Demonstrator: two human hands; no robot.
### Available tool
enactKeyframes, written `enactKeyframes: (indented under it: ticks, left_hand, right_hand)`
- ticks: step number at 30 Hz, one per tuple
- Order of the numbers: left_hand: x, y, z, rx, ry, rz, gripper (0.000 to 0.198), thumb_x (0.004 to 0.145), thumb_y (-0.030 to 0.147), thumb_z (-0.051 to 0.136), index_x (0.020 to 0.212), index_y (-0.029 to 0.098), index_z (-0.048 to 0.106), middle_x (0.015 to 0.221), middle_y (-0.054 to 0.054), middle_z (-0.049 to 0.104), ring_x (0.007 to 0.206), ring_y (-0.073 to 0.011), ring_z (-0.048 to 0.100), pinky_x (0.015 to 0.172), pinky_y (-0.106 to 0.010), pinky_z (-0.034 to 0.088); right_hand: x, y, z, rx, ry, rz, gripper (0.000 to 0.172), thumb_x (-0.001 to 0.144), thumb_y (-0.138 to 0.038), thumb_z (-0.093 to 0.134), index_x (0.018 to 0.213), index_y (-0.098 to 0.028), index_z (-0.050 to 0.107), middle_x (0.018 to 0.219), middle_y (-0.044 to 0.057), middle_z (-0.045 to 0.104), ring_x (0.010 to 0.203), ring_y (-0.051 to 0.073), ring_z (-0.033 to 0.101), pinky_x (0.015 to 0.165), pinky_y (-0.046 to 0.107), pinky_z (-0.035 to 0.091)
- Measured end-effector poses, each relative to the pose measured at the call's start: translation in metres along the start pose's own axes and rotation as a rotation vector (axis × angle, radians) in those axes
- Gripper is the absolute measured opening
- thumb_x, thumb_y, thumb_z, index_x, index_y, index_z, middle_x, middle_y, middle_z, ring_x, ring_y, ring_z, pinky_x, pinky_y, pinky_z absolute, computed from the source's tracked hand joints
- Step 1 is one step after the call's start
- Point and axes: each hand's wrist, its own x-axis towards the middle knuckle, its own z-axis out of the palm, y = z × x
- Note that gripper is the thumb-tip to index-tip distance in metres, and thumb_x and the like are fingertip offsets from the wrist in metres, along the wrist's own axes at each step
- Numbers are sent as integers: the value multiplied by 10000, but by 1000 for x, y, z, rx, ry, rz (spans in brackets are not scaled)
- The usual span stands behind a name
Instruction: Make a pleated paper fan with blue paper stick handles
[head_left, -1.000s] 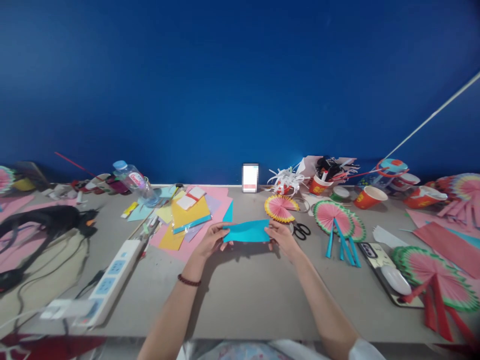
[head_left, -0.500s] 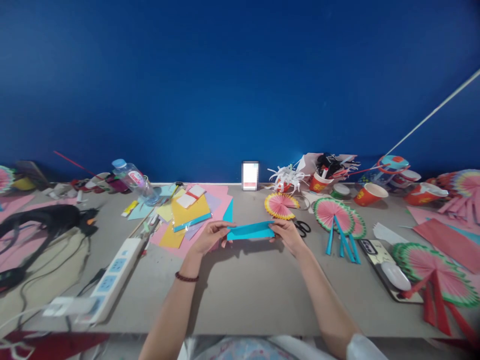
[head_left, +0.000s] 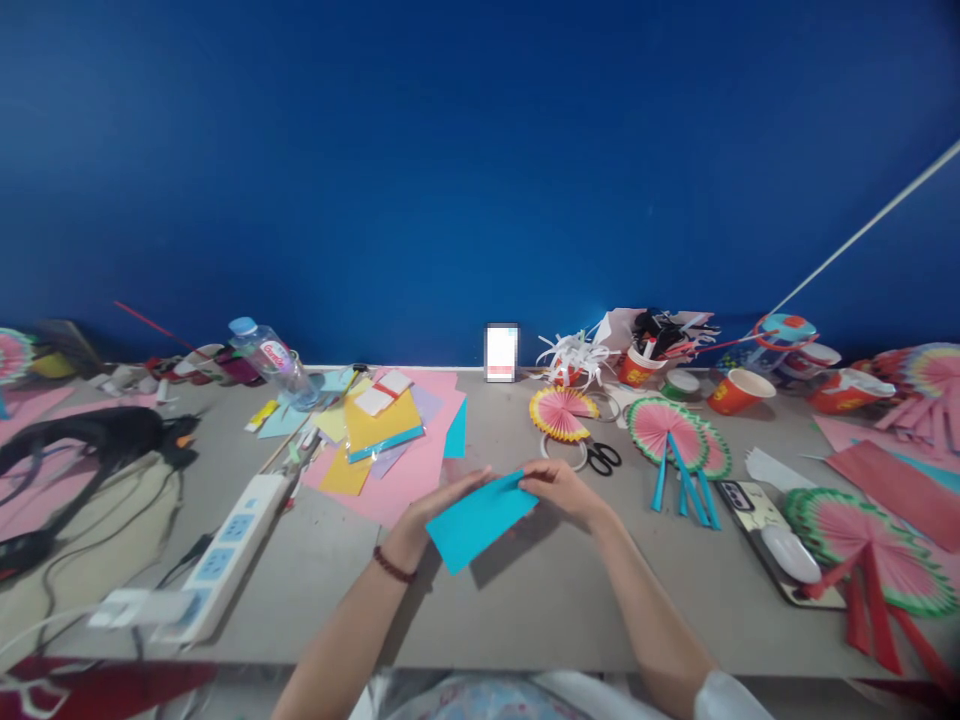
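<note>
A folded piece of turquoise paper [head_left: 477,520] is held above the grey table [head_left: 525,610], tilted with its lower corner toward me. My left hand [head_left: 441,504] lies along its upper left edge, fingers stretched behind it and pressed to the sheet. My right hand [head_left: 559,487] pinches the paper's upper right corner. A dark bead bracelet [head_left: 393,567] circles my left wrist.
Sheets of pink, yellow and blue paper [head_left: 390,430] lie behind the hands. Black scissors [head_left: 602,458], pleated paper fans [head_left: 675,432], red cups [head_left: 739,389] and a phone [head_left: 757,510] are to the right. A white power strip [head_left: 225,555], water bottle [head_left: 270,362] and a black glue gun [head_left: 97,440] are left.
The paper, held level and wide before, has been turned and tilted, its corner now pointing down toward me. Both hands came nearer to me and closer together.
</note>
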Motion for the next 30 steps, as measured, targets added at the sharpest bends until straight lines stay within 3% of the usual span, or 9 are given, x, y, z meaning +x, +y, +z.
enactKeyframes:
  ticks: [2,4,8,14,18,26,30]
  left_hand:
    - [1,-4,2,16,-70,-53,460,809,512,556,1068,146,658,964,-147,693,811,-250,674,719,-358,508]
    - [4,-7,1,64,-72,-7,432,805,461,590,1094,144,642,938,-136,698,775,-230,675,706,-342,513]
    - [13,-13,-4,86,32,141,453,755,392,677,1123,137,613,858,-114,701,710,-206,672,664,-313,516]
    - [25,-20,-6,99,321,320,510,654,380,768,1070,123,620,756,-71,704,681,-182,666,720,-308,507]
    - [27,-21,-6,125,358,370,477,643,402,766,1011,126,636,730,-58,703,650,-165,653,692,-286,498]
    - [27,-24,-3,150,358,406,400,658,398,752,945,139,647,779,-56,698,675,-163,641,674,-283,489]
    - [30,-25,-2,281,464,535,352,683,425,720,897,149,673,843,-62,694,762,-177,631,697,-272,477]
  right_hand:
    - [1,-1,-1,-79,-7,-10,279,702,-389,696,852,-155,713,594,-26,590,494,70,487,471,191,405]
    - [2,-1,-1,-135,21,-16,328,717,-410,671,913,-150,709,600,-25,581,467,56,458,433,176,378]
    - [7,-2,0,-93,153,-16,419,729,-476,632,996,-155,670,647,-15,573,460,67,480,381,176,404]
    - [14,2,7,33,264,14,456,692,-562,631,892,-153,604,674,2,606,415,96,537,315,195,406]
    - [17,10,15,89,272,15,441,602,-510,726,821,-158,576,603,-45,583,306,70,484,290,185,351]
    - [17,11,27,170,346,-78,360,613,-468,740,728,-162,589,511,-34,587,374,101,528,367,213,408]
    - [13,4,30,163,363,-73,364,594,-473,747,714,-156,613,522,-15,603,409,115,541,388,228,430]
